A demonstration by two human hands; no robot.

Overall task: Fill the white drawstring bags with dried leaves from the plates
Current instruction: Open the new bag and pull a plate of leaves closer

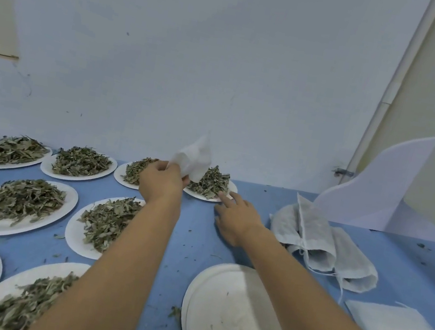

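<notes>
Empty stacked plates sit nearest, right of the forearms. Beyond them, left hand pinches an empty white drawstring bag above the far leaf plate. Right hand is spread open, fingertips at that plate's rim. Filled bags lie right of it.

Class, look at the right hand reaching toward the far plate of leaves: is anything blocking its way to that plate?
Nothing visible blocks it. The right hand is open, its fingertips at the near rim of the far plate. The left hand holds the white bag up over the plate's left side, beside that path.
</notes>
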